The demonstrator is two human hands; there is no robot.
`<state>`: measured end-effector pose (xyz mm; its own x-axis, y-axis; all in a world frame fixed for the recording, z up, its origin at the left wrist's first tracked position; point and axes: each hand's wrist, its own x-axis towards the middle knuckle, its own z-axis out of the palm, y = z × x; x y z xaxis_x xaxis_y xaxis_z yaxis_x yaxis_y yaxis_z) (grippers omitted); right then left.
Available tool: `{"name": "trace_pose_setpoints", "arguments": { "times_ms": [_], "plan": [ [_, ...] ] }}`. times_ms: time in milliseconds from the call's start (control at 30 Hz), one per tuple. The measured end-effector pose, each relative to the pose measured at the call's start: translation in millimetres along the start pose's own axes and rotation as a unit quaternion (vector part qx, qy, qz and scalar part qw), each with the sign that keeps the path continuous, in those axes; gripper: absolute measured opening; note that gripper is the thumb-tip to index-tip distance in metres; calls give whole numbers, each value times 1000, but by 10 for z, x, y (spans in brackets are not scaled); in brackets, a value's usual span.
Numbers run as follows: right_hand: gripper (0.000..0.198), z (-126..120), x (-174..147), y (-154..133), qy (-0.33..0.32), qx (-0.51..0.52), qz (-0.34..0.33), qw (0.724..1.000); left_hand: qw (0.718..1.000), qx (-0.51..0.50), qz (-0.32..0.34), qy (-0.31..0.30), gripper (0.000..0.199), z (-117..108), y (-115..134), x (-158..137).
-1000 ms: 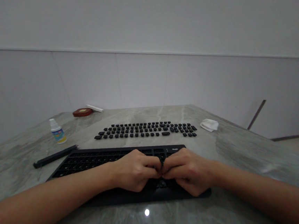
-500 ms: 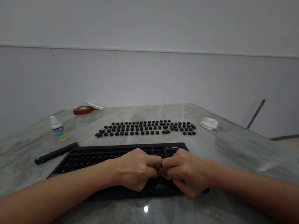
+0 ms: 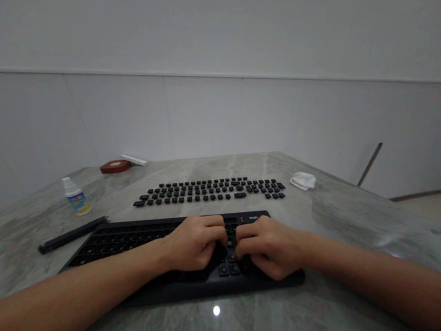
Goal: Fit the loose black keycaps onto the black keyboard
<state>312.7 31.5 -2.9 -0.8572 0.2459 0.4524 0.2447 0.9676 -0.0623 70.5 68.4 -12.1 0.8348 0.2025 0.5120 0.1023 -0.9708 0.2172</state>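
A black keyboard (image 3: 213, 288) lies in front of me, with most of its key places bare of caps. My left hand (image 3: 197, 242) rests over its middle, fingers curled and fingertips down among the key places. Just right of it, my right hand (image 3: 269, 248) is also closed, its bent fingertips pressed to the keyboard's right part. Whatever either pinch holds is hidden by the fingers. Between and below the hands, several black keycaps (image 3: 224, 270) sit on the keyboard. Beyond it, many loose black keycaps (image 3: 181, 200) lie in rows on the table.
A long black bar-like tool (image 3: 71, 235) lies left of the keyboard. Behind it stands a small white bottle (image 3: 77, 200) with a coloured label. A reddish-brown box (image 3: 115, 166) and a white strip (image 3: 134, 160) lie farther back. A folded white cloth (image 3: 303, 181) is at right.
My hands, whose fingertips met before, are now slightly apart, uncovering keycaps between them. The whole view has shifted a little, moving the table objects leftward.
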Motion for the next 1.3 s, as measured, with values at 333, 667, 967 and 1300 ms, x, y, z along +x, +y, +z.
{"name": "trace_pose_setpoints", "arguments": {
  "times_ms": [333, 667, 967, 1300],
  "plan": [
    [37, 8, 15, 2, -28, 26, 15, 999, 997, 50, 57, 13, 32, -30, 63, -3],
    [29, -394, -386, 752, 18, -203, 276, 939, 996, 25, 85, -1, 37, -13, 19, -15],
    [24, -528, -716, 1193, -91, -207, 339, 913, 997, 12, 80, -13, 39, -10, -1, -26],
    [14, -437, -645, 1149, -126, -170, 338, 917, 997, 32, 64, -41, 38, -21, 20, -25]
  ]
}}
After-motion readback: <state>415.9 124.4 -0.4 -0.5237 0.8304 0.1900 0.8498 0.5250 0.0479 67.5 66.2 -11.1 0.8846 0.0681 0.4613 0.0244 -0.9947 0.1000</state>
